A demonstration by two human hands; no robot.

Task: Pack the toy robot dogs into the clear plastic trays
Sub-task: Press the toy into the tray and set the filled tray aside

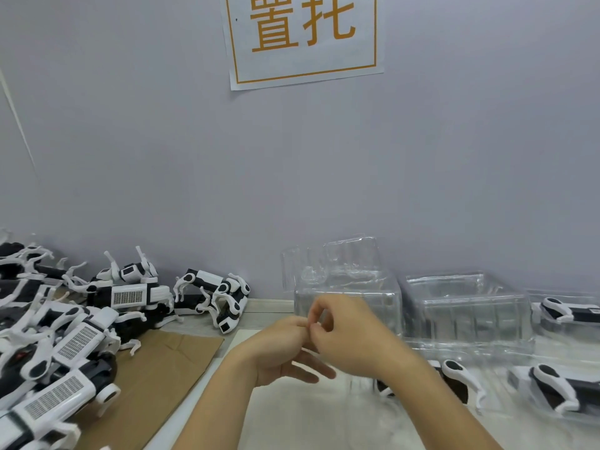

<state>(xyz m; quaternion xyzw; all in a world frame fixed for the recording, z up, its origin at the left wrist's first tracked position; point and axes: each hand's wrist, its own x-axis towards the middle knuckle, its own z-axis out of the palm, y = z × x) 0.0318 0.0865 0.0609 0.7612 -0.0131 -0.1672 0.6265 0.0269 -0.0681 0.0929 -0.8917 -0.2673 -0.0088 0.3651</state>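
Note:
A heap of white-and-black toy robot dogs (pixel 81 323) lies at the left, some on their sides. Stacks of empty clear plastic trays (pixel 349 287) stand against the wall, with a second stack (pixel 464 306) to their right. Several dogs lie inside clear trays at the right, one far (pixel 568 311), one near (pixel 552 386), and one partly hidden behind my right forearm (pixel 454 371). My left hand (pixel 279 352) and my right hand (pixel 347 336) meet in the middle over the table. The right hand's curled fingertips touch the left hand's fingertips; I see nothing held between them. The left hand's lower fingers are stretched out.
A brown cardboard sheet (pixel 156 371) lies under the dog heap. A white mat (pixel 292 417) covers the table below my hands. A grey wall with a paper sign (pixel 303 37) stands close behind the trays.

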